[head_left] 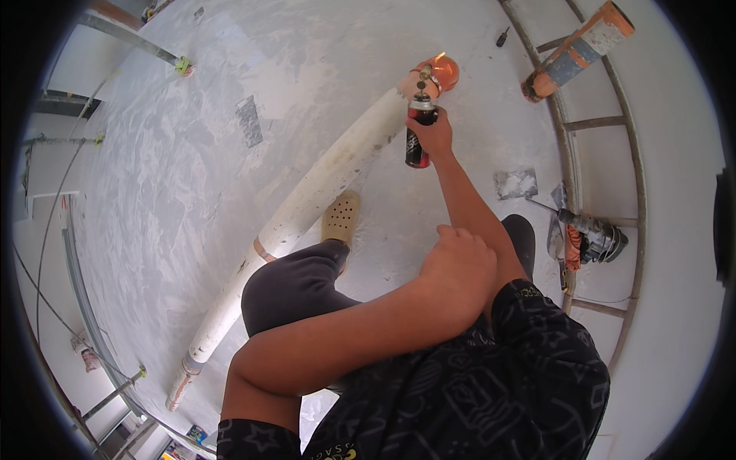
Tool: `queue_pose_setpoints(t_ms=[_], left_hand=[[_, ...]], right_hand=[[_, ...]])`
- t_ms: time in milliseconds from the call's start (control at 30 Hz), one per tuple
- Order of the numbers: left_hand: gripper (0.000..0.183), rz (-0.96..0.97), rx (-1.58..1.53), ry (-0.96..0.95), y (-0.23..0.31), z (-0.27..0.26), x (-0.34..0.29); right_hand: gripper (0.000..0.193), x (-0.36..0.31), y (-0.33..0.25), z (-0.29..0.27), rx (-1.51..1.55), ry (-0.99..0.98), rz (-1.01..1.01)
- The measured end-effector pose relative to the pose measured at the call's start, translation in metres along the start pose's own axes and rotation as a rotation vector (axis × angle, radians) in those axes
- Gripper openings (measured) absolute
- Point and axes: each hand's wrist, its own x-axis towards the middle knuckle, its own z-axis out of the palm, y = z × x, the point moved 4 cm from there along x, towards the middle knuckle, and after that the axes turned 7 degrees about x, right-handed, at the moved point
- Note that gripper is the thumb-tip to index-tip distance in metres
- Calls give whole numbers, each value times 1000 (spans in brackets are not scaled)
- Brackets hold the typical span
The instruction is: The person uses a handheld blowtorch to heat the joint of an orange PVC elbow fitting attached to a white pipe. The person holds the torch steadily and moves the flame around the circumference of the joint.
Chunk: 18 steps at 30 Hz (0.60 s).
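Note:
In my right hand (433, 132) is a black and red gas canister with a torch head (417, 146), held upright by closed fingers. Its nozzle is close to the far end of a long white pipe (330, 172), at an orange round end piece (446, 73). A small bright orange flame (440, 55) shows there. The pipe slants across the floor past my knee, with a brownish band partway along. My left hand (460, 264) is closed and lies against my right forearm; its curled fingertips are hidden, so anything inside them cannot be seen.
On the right a ladder (598, 123) lies along the wall, with a paint-spattered pipe piece (579, 54) across it. A power drill (594, 234) with a long bit lies beside it. Flat trowel blades (516, 184) lie on the floor. Metal poles (130, 38) stand at left.

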Motion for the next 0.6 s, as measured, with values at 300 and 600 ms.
queue_pose_setpoints(t_ms=[300, 600], left_hand=[[35, -8, 19, 3, 1, -2, 1], [35, -7, 17, 24, -1, -2, 0]], right_hand=[[90, -1, -5, 16, -14, -26, 14], [90, -6, -3, 21, -42, -57, 4]])
